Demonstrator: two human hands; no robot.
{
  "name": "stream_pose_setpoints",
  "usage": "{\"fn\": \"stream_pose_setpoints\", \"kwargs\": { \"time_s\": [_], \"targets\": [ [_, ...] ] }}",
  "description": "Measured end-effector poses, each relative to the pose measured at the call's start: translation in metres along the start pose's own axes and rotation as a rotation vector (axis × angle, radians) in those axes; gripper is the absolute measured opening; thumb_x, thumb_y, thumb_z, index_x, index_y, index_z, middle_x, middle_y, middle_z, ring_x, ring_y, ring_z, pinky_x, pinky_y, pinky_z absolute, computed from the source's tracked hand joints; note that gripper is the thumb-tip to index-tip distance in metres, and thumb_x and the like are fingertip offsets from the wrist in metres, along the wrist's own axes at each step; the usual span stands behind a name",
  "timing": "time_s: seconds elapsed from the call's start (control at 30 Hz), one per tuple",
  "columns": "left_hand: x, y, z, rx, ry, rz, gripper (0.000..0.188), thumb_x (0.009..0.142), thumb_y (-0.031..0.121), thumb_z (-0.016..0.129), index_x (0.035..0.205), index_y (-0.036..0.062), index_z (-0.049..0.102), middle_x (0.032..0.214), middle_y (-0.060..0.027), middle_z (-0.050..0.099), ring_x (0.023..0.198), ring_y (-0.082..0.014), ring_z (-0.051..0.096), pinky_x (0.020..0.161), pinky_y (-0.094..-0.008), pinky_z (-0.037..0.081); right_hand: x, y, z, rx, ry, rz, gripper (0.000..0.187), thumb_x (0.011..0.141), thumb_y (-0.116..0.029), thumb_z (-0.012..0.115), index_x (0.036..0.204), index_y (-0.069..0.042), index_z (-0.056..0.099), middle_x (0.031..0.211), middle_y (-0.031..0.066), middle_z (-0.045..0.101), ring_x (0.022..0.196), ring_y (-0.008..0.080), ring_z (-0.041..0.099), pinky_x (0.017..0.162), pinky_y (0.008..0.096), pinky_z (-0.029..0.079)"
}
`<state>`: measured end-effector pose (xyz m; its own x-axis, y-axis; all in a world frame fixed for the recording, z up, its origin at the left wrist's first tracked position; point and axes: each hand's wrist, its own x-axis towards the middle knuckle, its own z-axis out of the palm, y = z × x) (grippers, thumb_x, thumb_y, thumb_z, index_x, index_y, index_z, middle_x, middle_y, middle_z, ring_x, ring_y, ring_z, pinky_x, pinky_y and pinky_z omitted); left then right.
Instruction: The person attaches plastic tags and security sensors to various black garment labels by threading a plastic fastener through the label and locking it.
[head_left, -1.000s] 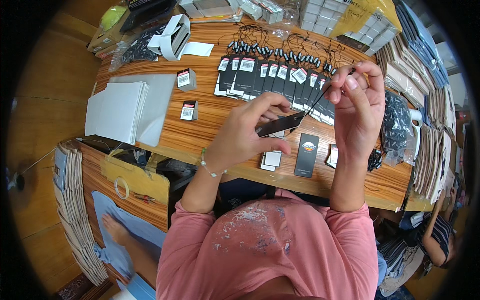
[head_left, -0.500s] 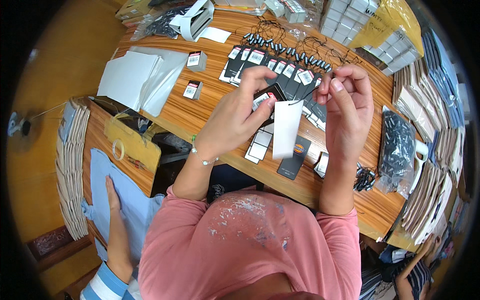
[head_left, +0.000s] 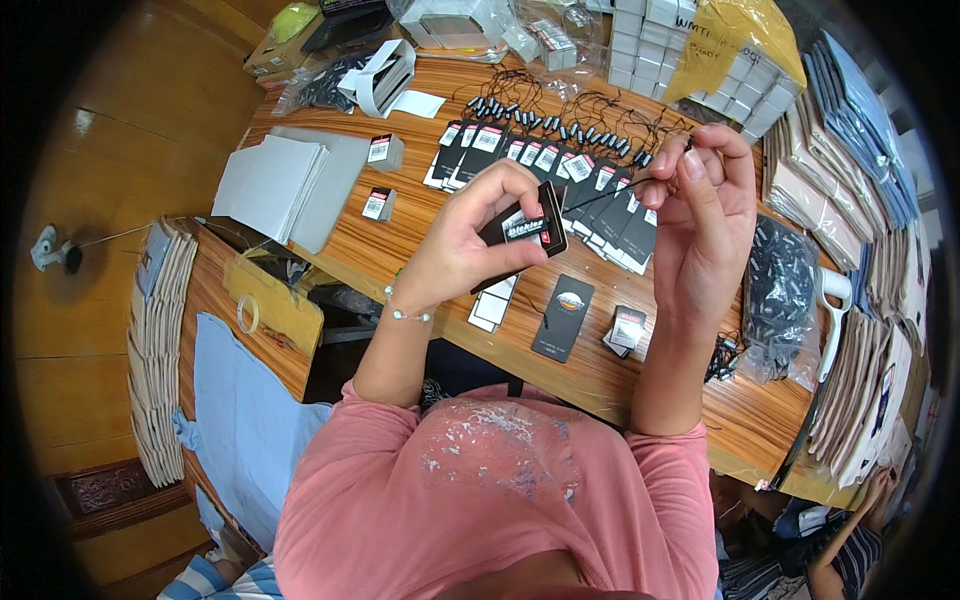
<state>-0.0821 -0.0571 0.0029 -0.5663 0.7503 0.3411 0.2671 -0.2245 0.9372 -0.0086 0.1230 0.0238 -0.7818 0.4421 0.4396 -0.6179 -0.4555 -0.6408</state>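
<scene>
My left hand (head_left: 470, 225) is closed on black hang tags (head_left: 538, 228), whose top one bears a small label. My right hand (head_left: 706, 205) pinches the end of a black string (head_left: 625, 188) drawn taut from the tags, both hands held above the table. Behind them lies a row of black hang tags (head_left: 480, 148) with barcode stickers and looped strings. Below the hands are a single black tag (head_left: 563, 320), a white sticker sheet (head_left: 489, 308) and a small pile of labels (head_left: 628, 328). A bunch of black strings (head_left: 723, 358) rests by my right forearm.
On the wooden table (head_left: 400, 262) are white sheets (head_left: 268, 185), two small label stacks (head_left: 384, 152), a bag of black strings (head_left: 778, 290), a white-handled tool (head_left: 832, 315) and white boxes (head_left: 650, 45). Folded garments (head_left: 860, 375) stand right; blue cloth (head_left: 245, 400) lies left.
The white tag side that hung from the string has turned out of sight, and the string is now stretched between my hands. At left, another person's hand has left the blue cloth.
</scene>
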Motion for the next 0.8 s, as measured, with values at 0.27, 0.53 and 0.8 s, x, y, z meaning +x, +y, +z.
{"fn": "stream_pose_setpoints", "kwargs": {
  "time_s": [0.27,0.53,0.8],
  "targets": [
    [0.002,-0.002,0.004,0.3,0.149,0.132,0.02,0.075,0.008,0.065,0.088,0.0019,0.051,0.099,-0.0067,0.048,0.097,-0.0125,0.046,0.085,-0.0269,0.037,-0.004,-0.005,0.006,-0.108,-0.002,-0.049,0.02,0.084,-0.003,0.051,0.103,0.0,0.045,0.078,0.0096,0.056,0.068,0.012,0.051,0.061,0.0221,0.041],
    [0.017,0.02,0.008,0.025,0.277,-0.031,0.017,0.075,-0.005,0.061,0.088,-0.001,0.051,0.088,-0.0059,0.056,0.082,-0.0121,0.056,0.073,-0.023,0.045,-0.006,-0.001,0.014,-0.281,0.007,-0.017,0.024,0.084,-0.004,0.053,0.106,0.001,0.045,0.078,0.0079,0.059,0.074,0.0115,0.055,0.068,0.0226,0.043],
    [0.023,0.038,0.004,-0.021,0.217,-0.041,0.013,0.079,-0.004,0.055,0.092,-0.0016,0.054,0.088,-0.0077,0.059,0.084,-0.0127,0.057,0.073,-0.0239,0.047,-0.006,0.002,0.011,-0.297,-0.094,0.065,0.015,0.083,-0.004,0.055,0.096,0.003,0.054,0.081,0.0087,0.061,0.076,0.0121,0.057,0.07,0.0243,0.046]
  ]
}}
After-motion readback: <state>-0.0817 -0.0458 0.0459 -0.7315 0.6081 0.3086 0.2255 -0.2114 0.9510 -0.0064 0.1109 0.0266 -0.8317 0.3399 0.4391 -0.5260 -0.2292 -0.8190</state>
